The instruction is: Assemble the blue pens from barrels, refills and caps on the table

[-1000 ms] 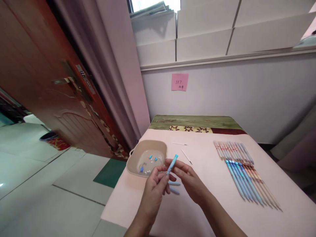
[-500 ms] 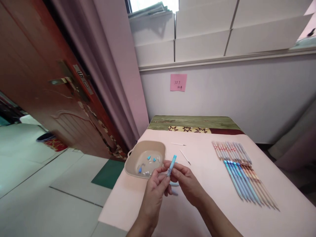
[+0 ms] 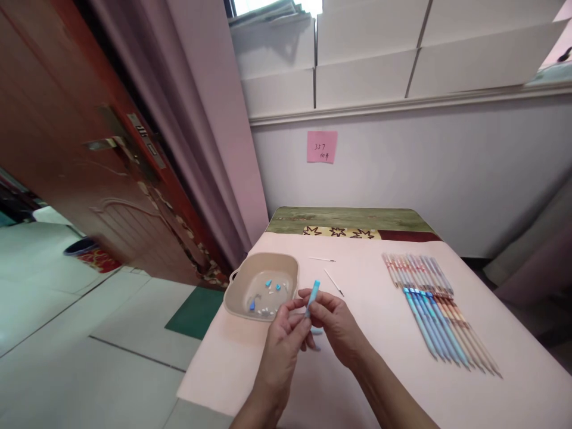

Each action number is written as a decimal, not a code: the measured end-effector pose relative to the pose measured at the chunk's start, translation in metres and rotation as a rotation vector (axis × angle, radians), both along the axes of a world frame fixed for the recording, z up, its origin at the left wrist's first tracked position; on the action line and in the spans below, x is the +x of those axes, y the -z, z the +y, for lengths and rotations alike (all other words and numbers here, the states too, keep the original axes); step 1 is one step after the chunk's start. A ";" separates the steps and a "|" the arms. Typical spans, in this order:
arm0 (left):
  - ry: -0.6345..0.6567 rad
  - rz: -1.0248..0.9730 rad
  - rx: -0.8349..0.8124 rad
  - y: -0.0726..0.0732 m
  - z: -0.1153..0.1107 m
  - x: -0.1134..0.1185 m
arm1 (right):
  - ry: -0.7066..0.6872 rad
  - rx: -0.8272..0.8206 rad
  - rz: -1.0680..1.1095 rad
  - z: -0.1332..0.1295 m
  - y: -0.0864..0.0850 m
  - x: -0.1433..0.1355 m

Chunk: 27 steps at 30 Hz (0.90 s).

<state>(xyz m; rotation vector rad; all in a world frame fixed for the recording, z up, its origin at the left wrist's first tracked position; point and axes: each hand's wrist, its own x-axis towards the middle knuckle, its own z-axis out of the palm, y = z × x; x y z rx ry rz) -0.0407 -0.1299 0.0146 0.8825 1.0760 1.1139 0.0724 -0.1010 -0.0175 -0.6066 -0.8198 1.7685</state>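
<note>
My left hand [image 3: 286,333] and my right hand [image 3: 336,325] meet over the table, fingers closed around a light blue pen barrel [image 3: 315,290]. The barrel stands tilted, its brighter blue end up; my fingers cover its lower part. Partly hidden below them, a light blue pen part [image 3: 317,330] lies on the table. Close by on the left is a beige plastic basin [image 3: 231,301] with small blue clips [image 3: 252,305] and tiny white bits inside. Two thin white pen refills, a farther one [image 3: 320,259] and a nearer one [image 3: 333,282], lie beyond my hands.
On the right lie a row of blue and brown pens [image 3: 440,328] and, behind it, a row of paler pens [image 3: 417,272]. Pink paper [image 3: 375,387] covers most of the table. A pink note [image 3: 322,146] is on the wall. A wooden door [image 3: 58,149] stands left.
Both hands keep hold of the pen barrel in almost the same place, with the barrel turned slightly. The whole view has shifted a little.
</note>
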 end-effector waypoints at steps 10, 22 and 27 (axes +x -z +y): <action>-0.015 -0.017 0.003 0.003 -0.003 0.000 | -0.008 0.030 -0.018 -0.002 0.002 0.000; -0.014 -0.106 -0.053 0.021 -0.003 -0.001 | -0.026 -0.045 -0.079 -0.005 0.010 0.001; 0.078 -0.024 -0.136 0.030 -0.004 -0.002 | -0.079 0.005 -0.155 -0.007 0.021 0.014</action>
